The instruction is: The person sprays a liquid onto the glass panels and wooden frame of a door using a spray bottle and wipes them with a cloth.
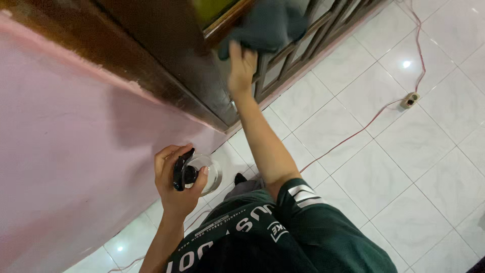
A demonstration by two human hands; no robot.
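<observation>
My left hand (174,182) holds a clear spray bottle (202,174) with a black trigger head, low beside the pink wall. My right hand (241,68) is stretched up and grips a dark green-grey cloth (268,25), pressed against the dark brown wooden door frame (166,55) near a glass pane. My arm wears a dark green short sleeve with white stripes.
A pink wall (65,151) fills the left. A dark wooden door with a barred lower panel (298,55) stands beside white floor tiles (404,162). A red cable (353,134) runs across the floor to a white socket block (410,100).
</observation>
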